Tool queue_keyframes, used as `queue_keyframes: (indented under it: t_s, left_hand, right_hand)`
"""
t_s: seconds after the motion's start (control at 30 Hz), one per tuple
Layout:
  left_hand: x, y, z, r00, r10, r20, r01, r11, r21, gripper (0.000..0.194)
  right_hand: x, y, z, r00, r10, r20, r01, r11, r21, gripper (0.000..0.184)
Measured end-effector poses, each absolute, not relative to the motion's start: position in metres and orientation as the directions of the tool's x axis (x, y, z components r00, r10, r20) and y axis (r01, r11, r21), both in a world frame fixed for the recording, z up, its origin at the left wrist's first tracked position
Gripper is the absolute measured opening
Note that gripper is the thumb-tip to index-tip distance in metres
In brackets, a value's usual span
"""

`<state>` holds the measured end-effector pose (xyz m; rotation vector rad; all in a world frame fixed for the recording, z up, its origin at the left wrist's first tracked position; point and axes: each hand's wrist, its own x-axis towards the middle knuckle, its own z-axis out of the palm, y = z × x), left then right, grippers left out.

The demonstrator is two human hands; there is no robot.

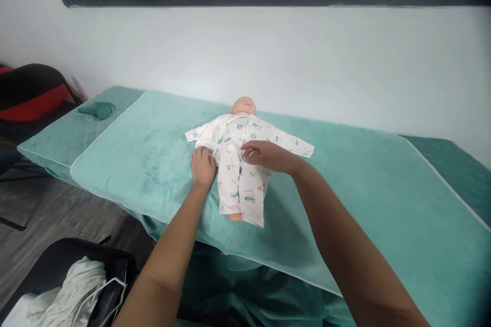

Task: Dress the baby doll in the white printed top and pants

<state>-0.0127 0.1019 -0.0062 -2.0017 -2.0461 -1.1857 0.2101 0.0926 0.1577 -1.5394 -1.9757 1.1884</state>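
Observation:
A baby doll (244,106) lies on its back on a teal padded mat (153,158), dressed in a white printed sleepsuit (238,173) with both sleeves spread out. My left hand (202,165) rests at the suit's left side by the waist, fingers curled and pinching the cloth edge. My right hand (268,156) is over the doll's belly, fingers bent and pinching the front of the suit. One bare foot (235,216) shows below a trouser leg.
The mat covers a low bed against a white wall. A small teal bundle (97,110) lies at its far left. A black bin with white cloth (72,286) stands on the floor at lower left. A black and red chair (30,94) is at left.

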Motion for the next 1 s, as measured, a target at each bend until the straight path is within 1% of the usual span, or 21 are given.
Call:
queue_keyframes:
  t_s: [0.07, 0.1, 0.13, 0.2, 0.27, 0.3, 0.33, 0.4, 0.43, 0.5, 0.57, 0.6, 0.7, 0.77, 0.87, 0.93, 1.0]
  left_hand:
    - [-0.012, 0.101, -0.006, -0.167, 0.839, 0.518, 0.867, -0.125, 0.482, 0.024]
    - [-0.011, 0.101, -0.006, -0.167, 0.841, 0.515, 0.866, -0.125, 0.484, 0.025]
    - [-0.011, 0.101, -0.006, -0.167, 0.841, 0.514, 0.863, -0.127, 0.488, 0.026]
    - [-0.011, 0.102, -0.006, -0.189, 0.834, 0.518, 0.855, -0.12, 0.505, 0.026]
    - [-0.011, 0.103, -0.005, -0.263, 0.806, 0.53, 0.835, -0.084, 0.543, 0.027]
    - [-0.011, 0.104, -0.005, -0.314, 0.786, 0.533, 0.82, -0.058, 0.569, 0.027]
    - [-0.012, 0.105, -0.005, -0.361, 0.765, 0.533, 0.805, -0.033, 0.593, 0.029]
    - [-0.012, 0.107, -0.006, -0.416, 0.741, 0.527, 0.784, -0.002, 0.621, 0.032]
    - [-0.012, 0.108, -0.007, -0.423, 0.739, 0.524, 0.781, 0.005, 0.624, 0.033]
    - [-0.011, 0.11, -0.009, -0.413, 0.746, 0.523, 0.79, 0.008, 0.612, 0.034]
    - [-0.011, 0.11, -0.01, -0.39, 0.755, 0.528, 0.808, 0.005, 0.589, 0.034]
    - [-0.01, 0.111, -0.011, -0.375, 0.76, 0.531, 0.818, 0.001, 0.576, 0.034]
    - [-0.01, 0.111, -0.01, -0.338, 0.773, 0.537, 0.837, -0.014, 0.547, 0.033]
    - [-0.01, 0.11, -0.009, -0.319, 0.779, 0.541, 0.844, -0.027, 0.536, 0.032]
    - [-0.011, 0.11, -0.008, -0.28, 0.789, 0.547, 0.847, -0.065, 0.528, 0.032]
    - [-0.011, 0.109, -0.008, -0.259, 0.797, 0.545, 0.847, -0.084, 0.525, 0.032]
    - [-0.012, 0.109, -0.009, -0.246, 0.804, 0.541, 0.85, -0.089, 0.52, 0.033]
  right_hand:
    - [0.204, 0.094, 0.165, -0.392, 0.888, -0.239, 0.683, 0.107, -0.723, 0.022]
    - [0.2, 0.097, 0.167, -0.399, 0.892, -0.214, 0.685, 0.135, -0.716, 0.021]
    - [0.196, 0.104, 0.167, -0.388, 0.909, -0.155, 0.682, 0.17, -0.711, 0.021]
    - [0.185, 0.123, 0.163, -0.335, 0.942, 0.038, 0.688, 0.272, -0.673, 0.022]
    - [0.171, 0.15, 0.153, -0.288, 0.932, 0.218, 0.737, 0.361, -0.571, 0.027]
    - [0.165, 0.164, 0.147, -0.283, 0.923, 0.261, 0.776, 0.38, -0.503, 0.031]
    - [0.159, 0.178, 0.141, -0.28, 0.924, 0.262, 0.828, 0.37, -0.421, 0.036]
    - [0.148, 0.203, 0.131, -0.282, 0.942, 0.183, 0.916, 0.321, -0.239, 0.041]
    - [0.144, 0.213, 0.128, -0.277, 0.951, 0.139, 0.939, 0.299, -0.17, 0.04]
    - [0.136, 0.23, 0.127, -0.267, 0.961, 0.078, 0.957, 0.273, -0.094, 0.037]
    - [0.129, 0.243, 0.131, -0.252, 0.967, 0.037, 0.965, 0.254, -0.063, 0.037]
    - [0.126, 0.249, 0.134, -0.238, 0.971, -0.006, 0.97, 0.237, -0.044, 0.038]
    - [0.119, 0.262, 0.146, -0.17, 0.966, -0.197, 0.984, 0.177, 0.018, 0.043]
    - [0.116, 0.268, 0.153, -0.122, 0.933, -0.338, 0.986, 0.153, 0.066, 0.041]
    - [0.115, 0.272, 0.162, -0.106, 0.875, -0.473, 0.979, 0.176, 0.107, 0.038]
    - [0.114, 0.274, 0.163, -0.136, 0.868, -0.477, 0.975, 0.204, 0.092, 0.032]
    - [0.113, 0.276, 0.159, -0.191, 0.895, -0.403, 0.972, 0.23, 0.05, 0.023]
